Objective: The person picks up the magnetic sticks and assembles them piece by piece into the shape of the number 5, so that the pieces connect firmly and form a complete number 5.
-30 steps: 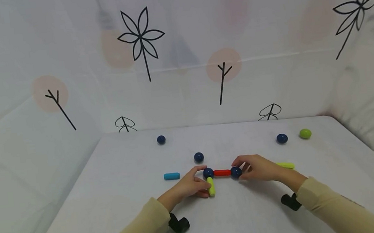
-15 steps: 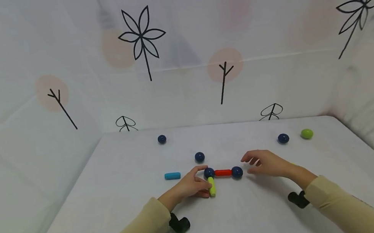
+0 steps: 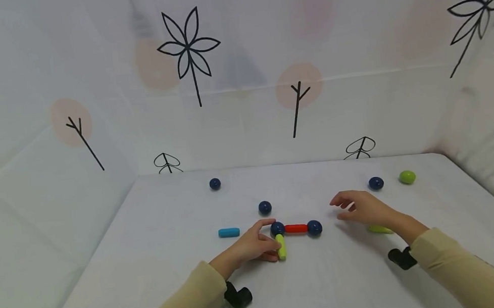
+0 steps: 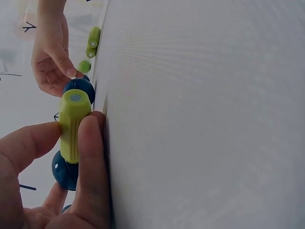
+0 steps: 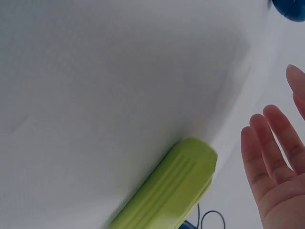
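Right hand (image 3: pixel 360 208), right of centre: fingers loosely parted, holding nothing, now drawn clear of the end navy ball (image 3: pixel 314 228), which lies in line with the red rod (image 3: pixel 295 228) without support, so that join appears made. Left hand (image 3: pixel 257 244), lower centre: unmoved, pinching the lime rod (image 3: pixel 282 249), 1 fingertip at the corner navy ball (image 3: pixel 277 229), where the 2 rods meet. Outward: 1 blue rod (image 3: pixel 229 233), left of centre; 1 further lime rod (image 3: pixel 380 229), below the right hand in frame, partly hidden; 3 loose navy balls (image 3: pixel 265 208), mid-frame, scattered; 1 green ball (image 3: pixel 407 177), right.
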A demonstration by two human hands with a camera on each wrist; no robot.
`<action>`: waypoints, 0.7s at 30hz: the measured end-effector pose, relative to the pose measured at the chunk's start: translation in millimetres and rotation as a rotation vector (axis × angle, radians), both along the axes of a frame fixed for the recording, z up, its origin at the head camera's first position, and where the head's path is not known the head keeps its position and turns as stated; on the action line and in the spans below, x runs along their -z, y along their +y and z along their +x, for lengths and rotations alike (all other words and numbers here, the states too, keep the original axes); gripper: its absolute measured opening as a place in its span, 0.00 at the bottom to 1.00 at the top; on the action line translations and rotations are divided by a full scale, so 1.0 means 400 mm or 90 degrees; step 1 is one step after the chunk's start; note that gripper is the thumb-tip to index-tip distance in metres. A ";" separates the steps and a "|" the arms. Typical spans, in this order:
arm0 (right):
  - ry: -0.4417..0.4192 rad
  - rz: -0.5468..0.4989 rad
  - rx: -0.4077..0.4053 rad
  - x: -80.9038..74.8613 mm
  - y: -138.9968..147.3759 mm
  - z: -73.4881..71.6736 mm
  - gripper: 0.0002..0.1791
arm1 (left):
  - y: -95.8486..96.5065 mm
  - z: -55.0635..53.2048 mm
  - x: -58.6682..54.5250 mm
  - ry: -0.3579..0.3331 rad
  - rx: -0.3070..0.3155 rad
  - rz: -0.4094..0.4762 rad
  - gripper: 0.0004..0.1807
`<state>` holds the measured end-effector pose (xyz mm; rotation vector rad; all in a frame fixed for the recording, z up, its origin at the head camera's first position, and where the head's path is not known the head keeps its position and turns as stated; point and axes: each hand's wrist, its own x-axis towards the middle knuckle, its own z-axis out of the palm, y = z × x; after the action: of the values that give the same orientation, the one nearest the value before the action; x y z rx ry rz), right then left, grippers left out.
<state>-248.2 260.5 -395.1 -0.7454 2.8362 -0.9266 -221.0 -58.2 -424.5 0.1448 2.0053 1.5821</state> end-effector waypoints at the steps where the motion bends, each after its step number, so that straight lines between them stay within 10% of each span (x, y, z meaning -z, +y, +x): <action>1: 0.002 0.004 0.003 0.001 0.005 -0.003 0.16 | 0.000 0.000 0.000 0.001 0.000 0.000 0.36; 21: 0.048 0.029 0.071 -0.012 0.095 -0.027 0.17 | 0.000 0.006 -0.008 0.002 -0.002 0.003 0.36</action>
<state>-259.2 298.3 -390.2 -0.6370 2.9805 -0.8621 -218.4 -58.1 -421.5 0.1463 2.0052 1.5887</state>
